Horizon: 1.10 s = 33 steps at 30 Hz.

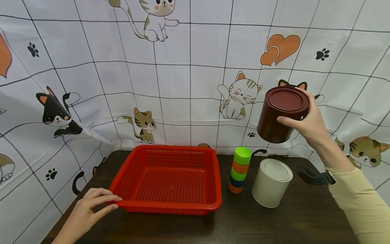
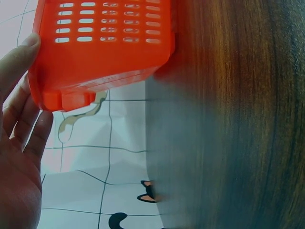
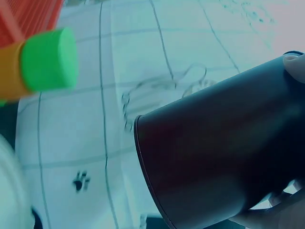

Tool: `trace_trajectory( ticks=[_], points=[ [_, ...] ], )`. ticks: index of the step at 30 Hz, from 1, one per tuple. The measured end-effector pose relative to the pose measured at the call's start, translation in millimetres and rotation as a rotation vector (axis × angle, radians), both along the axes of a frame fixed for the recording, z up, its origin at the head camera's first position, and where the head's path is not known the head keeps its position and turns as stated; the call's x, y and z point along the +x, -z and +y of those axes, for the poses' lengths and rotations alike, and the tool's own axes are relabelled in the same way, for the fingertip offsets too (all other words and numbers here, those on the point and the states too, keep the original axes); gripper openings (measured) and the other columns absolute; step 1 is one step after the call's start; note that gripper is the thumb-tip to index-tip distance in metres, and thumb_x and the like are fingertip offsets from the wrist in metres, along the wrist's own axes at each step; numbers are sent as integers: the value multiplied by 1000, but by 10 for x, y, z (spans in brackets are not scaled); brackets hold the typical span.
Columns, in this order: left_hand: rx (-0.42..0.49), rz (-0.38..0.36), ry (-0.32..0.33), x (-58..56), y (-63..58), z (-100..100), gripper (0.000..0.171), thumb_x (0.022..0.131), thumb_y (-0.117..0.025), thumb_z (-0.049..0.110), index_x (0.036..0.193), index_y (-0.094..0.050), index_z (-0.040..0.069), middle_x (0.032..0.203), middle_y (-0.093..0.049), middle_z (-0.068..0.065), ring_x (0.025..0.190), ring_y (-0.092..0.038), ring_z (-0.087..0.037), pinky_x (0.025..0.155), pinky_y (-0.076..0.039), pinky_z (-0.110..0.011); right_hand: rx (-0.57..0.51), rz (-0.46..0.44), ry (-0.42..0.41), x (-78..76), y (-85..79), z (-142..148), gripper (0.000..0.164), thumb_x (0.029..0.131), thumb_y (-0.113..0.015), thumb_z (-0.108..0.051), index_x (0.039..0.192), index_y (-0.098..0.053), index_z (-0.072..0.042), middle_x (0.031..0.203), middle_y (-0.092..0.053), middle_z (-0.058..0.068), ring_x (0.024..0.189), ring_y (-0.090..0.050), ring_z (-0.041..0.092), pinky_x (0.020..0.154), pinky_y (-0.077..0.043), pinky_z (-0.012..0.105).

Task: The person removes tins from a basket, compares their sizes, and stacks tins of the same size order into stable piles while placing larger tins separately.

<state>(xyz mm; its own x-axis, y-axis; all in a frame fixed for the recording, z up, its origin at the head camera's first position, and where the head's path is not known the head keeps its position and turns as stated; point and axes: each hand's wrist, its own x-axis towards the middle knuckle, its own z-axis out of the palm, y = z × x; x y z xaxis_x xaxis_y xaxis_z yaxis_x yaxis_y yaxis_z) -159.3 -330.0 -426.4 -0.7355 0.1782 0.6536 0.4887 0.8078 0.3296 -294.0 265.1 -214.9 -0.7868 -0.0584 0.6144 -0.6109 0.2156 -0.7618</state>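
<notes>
My right hand (image 1: 310,118) grips a dark brown cylindrical canister (image 1: 278,118) up in the air, thumb on its near side. The canister is slightly tilted, its reddish round end facing up. In the right wrist view, the canister's side (image 3: 214,148) fills much of the picture. A white canister (image 1: 271,184) of similar shape stands on the table below it. Down at the left, my left hand (image 1: 86,210) pinches the near-left corner of a red plastic basket (image 1: 170,206), thumb and fingers on either side of the rim (image 2: 35,86).
A stack of small green, orange and blue cups (image 1: 239,174) stands between the basket and the white canister. The dark wooden table (image 1: 243,223) meets a white cat-patterned sheet (image 1: 189,84) at the back and left. A black strap (image 1: 318,177) sits at the right wrist.
</notes>
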Motion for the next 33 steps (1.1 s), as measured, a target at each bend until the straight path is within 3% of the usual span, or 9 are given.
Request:
trace_trajectory(
  ticks=[6,13,16,20,23,29,33],
  points=[
    [-6,-5,5,-1,-7,9,44,64,-88,6,97,-76,33,97,-63,18,97,-41,11,77,-36,-7,56,-18,102,116,166,359,91,78,-72,11,151,-27,-22,134,-42,-13,118,-42,4,82,-42,11],
    [-1,-19,0,-6,-9,18,46,65,-89,7,98,-75,37,97,-63,18,97,-40,11,77,-35,-7,-23,-21,120,236,348,674,92,77,-71,17,149,-28,-21,135,-42,-11,117,-43,4,82,-44,7],
    [-2,-18,3,-10,-13,19,46,65,-89,7,98,-75,37,97,-64,18,98,-40,11,78,-35,-7,-12,-30,177,280,430,781,92,78,-71,15,149,-26,-22,135,-42,-13,117,-42,2,82,-41,7],
    [5,-22,2,1,-17,16,43,65,-89,8,97,-76,34,97,-63,18,98,-40,11,78,-35,-8,100,-56,313,318,552,912,92,81,-72,9,151,-23,-25,132,-39,-20,115,-40,-2,79,-39,6],
    [9,-34,-6,14,-19,12,41,66,-89,9,97,-76,33,98,-63,18,99,-39,11,77,-34,-8,168,-70,368,333,658,1008,91,83,-72,6,152,-21,-26,131,-37,-23,113,-39,-3,78,-38,3],
    [6,-74,-32,16,-26,5,40,68,-88,11,97,-76,34,98,-63,18,99,-38,11,75,-38,-11,247,-103,375,359,889,1201,92,86,-71,2,154,-17,-28,126,-35,-26,109,-38,-7,75,-38,2],
    [6,-77,-30,10,-21,2,41,68,-88,11,98,-75,36,98,-63,18,99,-38,11,74,-38,-12,276,-119,331,368,1035,1296,88,87,-69,4,155,-21,-26,125,-36,-27,106,-42,-9,73,-41,2]
  ],
)
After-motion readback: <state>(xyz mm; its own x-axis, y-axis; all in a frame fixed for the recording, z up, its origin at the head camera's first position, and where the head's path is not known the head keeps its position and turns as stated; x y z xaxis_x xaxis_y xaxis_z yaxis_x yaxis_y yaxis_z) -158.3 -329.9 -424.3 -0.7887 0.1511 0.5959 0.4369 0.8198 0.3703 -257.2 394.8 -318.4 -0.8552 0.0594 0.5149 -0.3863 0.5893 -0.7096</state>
